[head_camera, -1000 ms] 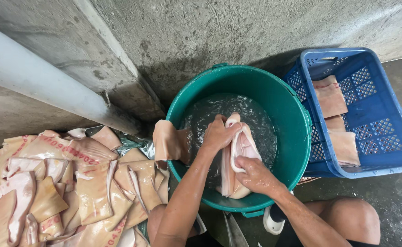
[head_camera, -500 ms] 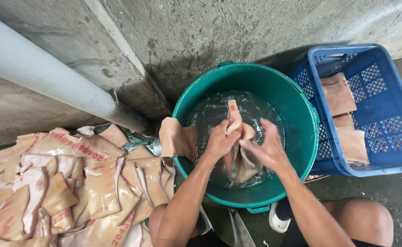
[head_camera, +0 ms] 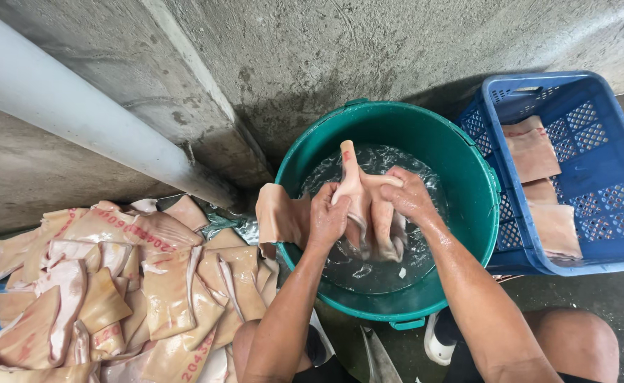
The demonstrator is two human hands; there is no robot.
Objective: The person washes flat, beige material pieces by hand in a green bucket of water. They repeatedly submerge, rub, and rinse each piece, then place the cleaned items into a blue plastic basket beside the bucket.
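Green tub (head_camera: 461, 159) holds water where both hands (head_camera: 328, 218) (head_camera: 410, 197) grip pork skin (head_camera: 368, 209).

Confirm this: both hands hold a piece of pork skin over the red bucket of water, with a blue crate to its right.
Not quite. The bucket is green, not red, as the head view shows. Both the left hand and right hand do hold the pork skin over it, with the blue crate to its right.

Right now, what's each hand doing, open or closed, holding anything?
Left hand: closed on the pale pork skin piece over the green tub.
Right hand: closed on the same piece.
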